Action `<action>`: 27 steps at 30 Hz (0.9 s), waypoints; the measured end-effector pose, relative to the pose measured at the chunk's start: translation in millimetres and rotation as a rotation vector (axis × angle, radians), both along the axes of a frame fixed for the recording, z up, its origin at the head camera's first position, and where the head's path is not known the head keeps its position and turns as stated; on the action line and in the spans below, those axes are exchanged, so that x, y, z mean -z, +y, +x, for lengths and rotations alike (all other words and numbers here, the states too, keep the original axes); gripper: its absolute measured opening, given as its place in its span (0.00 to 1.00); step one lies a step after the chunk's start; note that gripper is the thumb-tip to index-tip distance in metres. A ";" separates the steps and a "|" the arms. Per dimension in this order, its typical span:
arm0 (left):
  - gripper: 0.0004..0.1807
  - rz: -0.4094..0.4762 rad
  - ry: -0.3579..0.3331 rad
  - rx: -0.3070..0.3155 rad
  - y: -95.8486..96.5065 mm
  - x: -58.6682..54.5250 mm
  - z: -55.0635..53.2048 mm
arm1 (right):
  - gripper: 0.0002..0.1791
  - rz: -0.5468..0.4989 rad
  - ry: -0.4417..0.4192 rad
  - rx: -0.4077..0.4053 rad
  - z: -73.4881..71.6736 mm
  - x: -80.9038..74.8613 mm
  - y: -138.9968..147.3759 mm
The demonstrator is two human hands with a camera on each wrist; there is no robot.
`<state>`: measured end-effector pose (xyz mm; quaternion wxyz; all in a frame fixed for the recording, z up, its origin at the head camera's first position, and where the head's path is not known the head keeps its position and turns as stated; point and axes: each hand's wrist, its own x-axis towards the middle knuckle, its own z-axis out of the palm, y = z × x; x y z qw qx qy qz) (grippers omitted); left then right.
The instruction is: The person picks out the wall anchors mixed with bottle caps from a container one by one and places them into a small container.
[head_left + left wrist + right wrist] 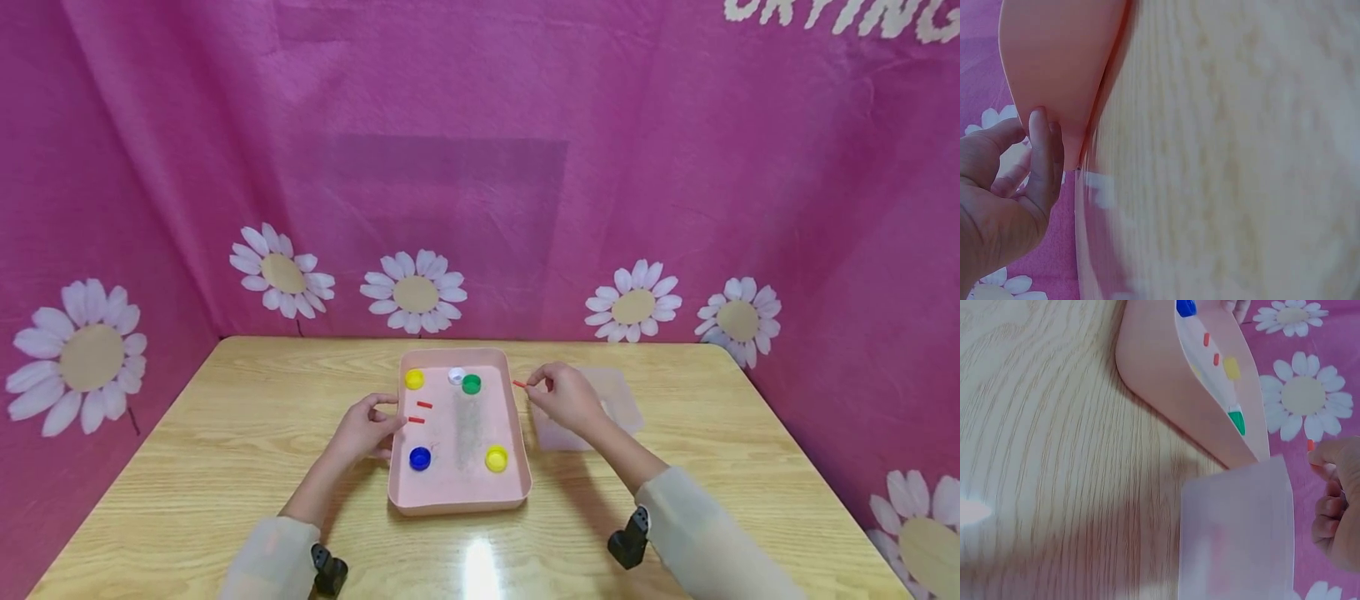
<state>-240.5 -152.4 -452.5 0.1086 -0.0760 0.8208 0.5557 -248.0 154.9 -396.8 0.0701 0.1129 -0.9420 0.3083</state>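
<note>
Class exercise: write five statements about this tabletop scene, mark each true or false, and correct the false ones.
1. The right hand pinches a short, thin red stick. True.
2. The left hand touches nothing. False: it holds the side of the pink rectangular tray.
3. Two more red sticks lie inside the tray. True.
4. Everything inside the tray is red. False: a round blue plastic cap lies there too.
5. A translucent plastic container stands right of the tray. True.

A slim red stick (519, 384) juts from the right hand's (566, 397) pinching fingertips near a shallow pink tray (445, 433) (rectangular, round-cornered), flat between both hands; two matching sticks (424, 406) lie inside, beside the left hand (367, 429).
</note>
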 end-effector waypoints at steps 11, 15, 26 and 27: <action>0.25 -0.008 0.002 -0.004 0.8 2.3 -1.7 | 0.07 0.000 0.008 0.059 0.7 4.3 38.3; 0.25 -0.017 -0.004 -0.004 0.4 -0.3 -0.7 | 0.07 0.014 0.009 0.091 1.2 4.9 51.7; 0.25 -0.016 0.008 0.008 1.4 -1.3 0.8 | 0.09 0.013 -0.013 0.135 4.3 8.2 72.4; 0.25 -0.015 0.008 0.008 1.6 -1.1 0.8 | 0.09 0.013 -0.015 0.137 4.6 8.6 73.5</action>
